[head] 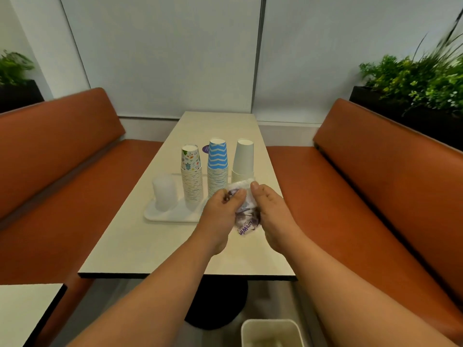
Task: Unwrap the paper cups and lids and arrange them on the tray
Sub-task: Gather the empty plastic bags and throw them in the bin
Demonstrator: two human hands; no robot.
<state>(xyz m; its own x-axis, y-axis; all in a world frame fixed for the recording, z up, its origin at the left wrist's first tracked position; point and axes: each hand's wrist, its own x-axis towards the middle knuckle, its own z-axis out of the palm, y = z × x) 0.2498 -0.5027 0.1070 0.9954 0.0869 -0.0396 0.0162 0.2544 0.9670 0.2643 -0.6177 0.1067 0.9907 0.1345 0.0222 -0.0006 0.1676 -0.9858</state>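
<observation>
A white tray [160,214] lies on the table and holds three upside-down cup stacks: a patterned stack [191,174], a blue zigzag stack [217,166] and a plain white stack [243,159]. A stack of translucent white lids [164,192] stands at the tray's left end. Above the tray's right end, my left hand [220,211] and my right hand [271,209] both clutch a crumpled clear plastic wrapper [244,209] with purple print, pressed between them. The tray's right end is hidden behind my hands.
The cream table [150,251] runs between two orange benches [62,171]. A purple round sticker [206,148] lies behind the cups. A pale bin [271,333] stands on the floor under the near edge. Planters stand behind both benches. Another table corner shows bottom left.
</observation>
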